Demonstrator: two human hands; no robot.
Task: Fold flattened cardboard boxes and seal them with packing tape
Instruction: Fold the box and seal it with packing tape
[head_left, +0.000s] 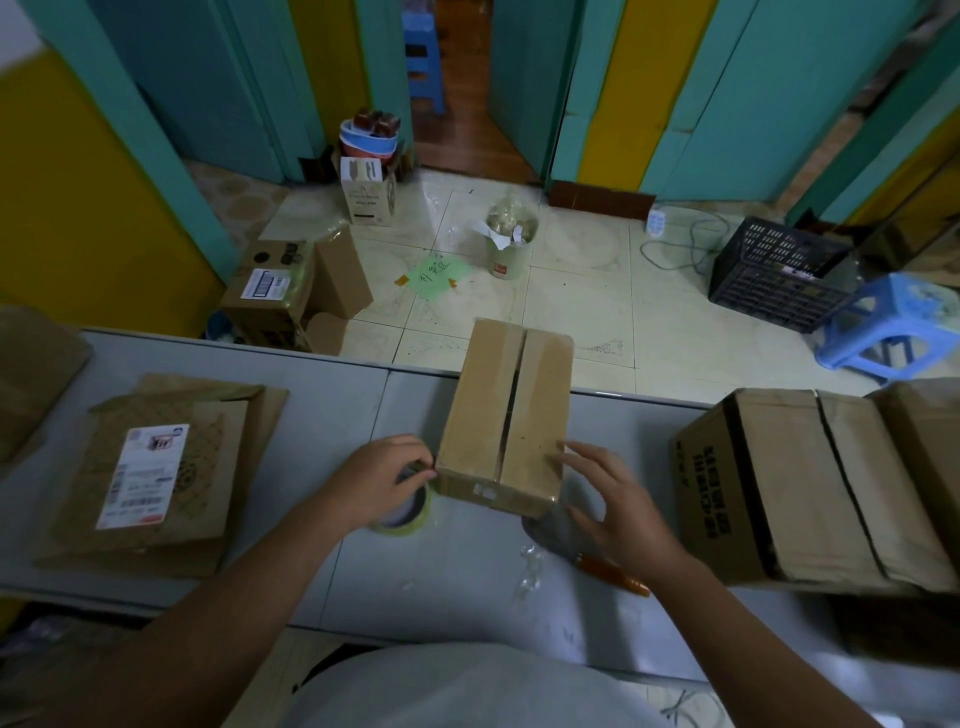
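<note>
- Sitting near the far edge of the pale grey table (457, 571), straight ahead of the person, the small brown cardboard box (506, 421) is showing its two top flaps folded shut, with a dark seam running down the middle between them.
- The left hand (379, 475) is curling over the yellowish roll of packing tape (410, 514), which is lying flat on the table just beside the box's near left corner. Its thumb and fingertips are pinching at the roll's upper rim, right against the box.
- The right hand (613, 493) is reaching to the box's near right corner with its fingers spread wide and nearly straight. The fingertips are resting against the top edge and gripping nothing.
- An orange-handled tool (613, 574) is lying on the table under the right wrist, its working end partly hidden by the hand.
- A stack of flattened brown cardboard sheets (156, 467), the top one bearing a white shipping label, is lying at the left of the table, well apart from the box.
- A larger brown cardboard carton (810, 488) with black print and black straps is standing at the right end of the table.
- A light blue plastic stool (893, 322), a black plastic crate (774, 270) and a pale round bin (511, 244) stuffed with paper scraps are standing on the tiled floor beyond.
</note>
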